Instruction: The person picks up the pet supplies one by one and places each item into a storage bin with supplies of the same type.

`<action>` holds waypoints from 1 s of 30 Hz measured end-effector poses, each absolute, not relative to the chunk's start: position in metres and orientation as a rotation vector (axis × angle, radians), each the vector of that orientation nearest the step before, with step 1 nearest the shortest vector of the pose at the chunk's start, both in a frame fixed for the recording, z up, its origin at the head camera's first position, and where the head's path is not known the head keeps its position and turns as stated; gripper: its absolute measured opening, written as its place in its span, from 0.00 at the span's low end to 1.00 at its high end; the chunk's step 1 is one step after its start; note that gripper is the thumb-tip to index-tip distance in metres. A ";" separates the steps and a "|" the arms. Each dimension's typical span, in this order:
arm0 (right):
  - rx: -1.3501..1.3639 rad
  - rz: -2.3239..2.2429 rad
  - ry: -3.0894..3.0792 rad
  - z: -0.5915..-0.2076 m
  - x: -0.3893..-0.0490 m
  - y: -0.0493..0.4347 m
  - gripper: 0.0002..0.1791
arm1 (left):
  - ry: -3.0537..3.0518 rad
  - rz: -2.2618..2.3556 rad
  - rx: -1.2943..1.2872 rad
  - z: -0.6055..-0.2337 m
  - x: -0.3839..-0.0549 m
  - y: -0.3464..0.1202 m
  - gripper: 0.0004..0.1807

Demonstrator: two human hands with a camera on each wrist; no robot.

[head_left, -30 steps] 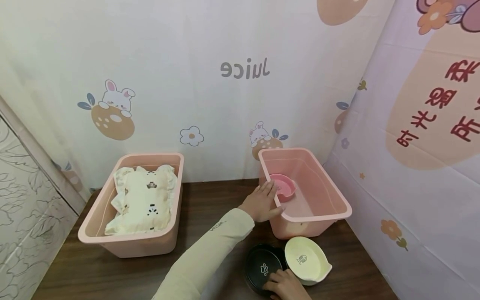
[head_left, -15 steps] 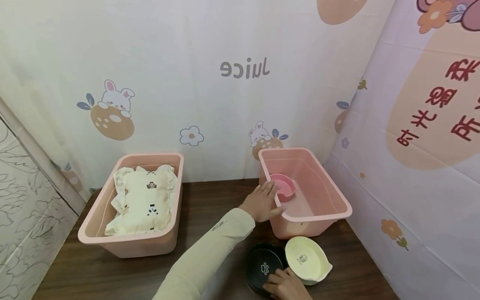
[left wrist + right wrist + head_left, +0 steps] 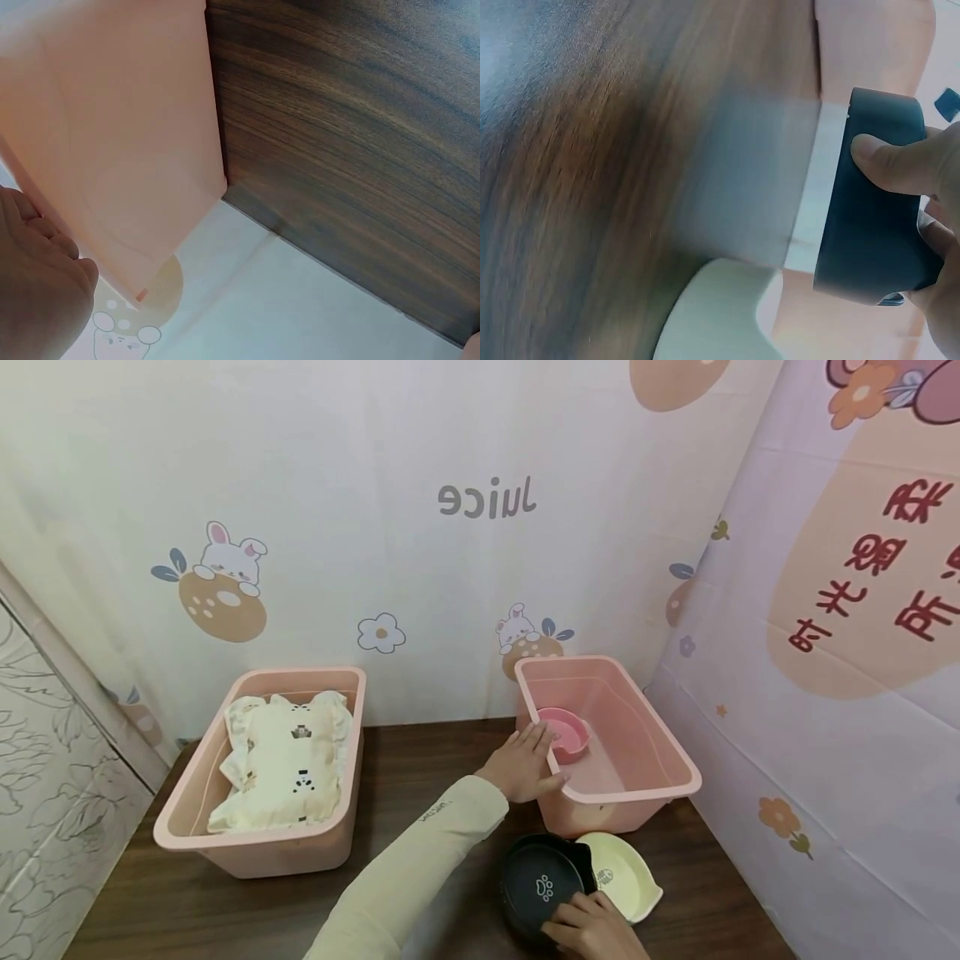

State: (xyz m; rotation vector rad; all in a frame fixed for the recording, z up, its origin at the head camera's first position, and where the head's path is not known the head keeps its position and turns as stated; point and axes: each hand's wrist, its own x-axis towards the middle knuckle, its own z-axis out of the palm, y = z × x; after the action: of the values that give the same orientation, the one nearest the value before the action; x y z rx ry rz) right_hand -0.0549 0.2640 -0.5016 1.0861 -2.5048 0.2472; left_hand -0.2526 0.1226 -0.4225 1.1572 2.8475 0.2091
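Observation:
My right hand [image 3: 596,928] holds a round black bowl [image 3: 534,887] with a white paw print inside. In the right wrist view the thumb [image 3: 896,166] presses the outer wall of the black bowl [image 3: 874,206], which is tilted up above the table. A cream bowl [image 3: 632,878] with a fish print sits just right of it, partly covered by the black one. My left hand [image 3: 521,766] rests on the left rim of the right pink bin [image 3: 637,795], fingers laid over the edge. Inside that bin lies a pink bowl [image 3: 567,737].
On the left of the dark wooden table [image 3: 431,752] stands another pink bin [image 3: 255,842] with a cream ruffled pillow [image 3: 285,777] in it. Printed curtains [image 3: 390,527] hang behind and to the right, close to the bins.
My right hand has moved slightly right and raised the black bowl, which now overlaps the cream bowl. The left hand has stayed on the bin's rim.

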 end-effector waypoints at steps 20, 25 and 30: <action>0.779 0.161 -2.458 -0.450 -0.023 0.300 0.19 | 2.849 0.227 1.145 -0.427 -0.257 0.124 0.44; 0.761 0.167 -2.418 -0.434 -0.022 0.305 0.19 | 2.854 0.226 1.137 -0.428 -0.257 0.124 0.45; 0.687 0.162 -2.422 -0.419 -0.024 0.309 0.33 | 2.852 0.237 1.123 -0.425 -0.254 0.123 0.45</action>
State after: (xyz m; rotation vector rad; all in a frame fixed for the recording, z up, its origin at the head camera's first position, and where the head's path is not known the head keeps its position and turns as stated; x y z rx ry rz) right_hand -0.0238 0.3086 -0.4194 0.6873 -2.4217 0.1623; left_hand -0.2540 0.1233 -0.4252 1.1227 2.8524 0.2371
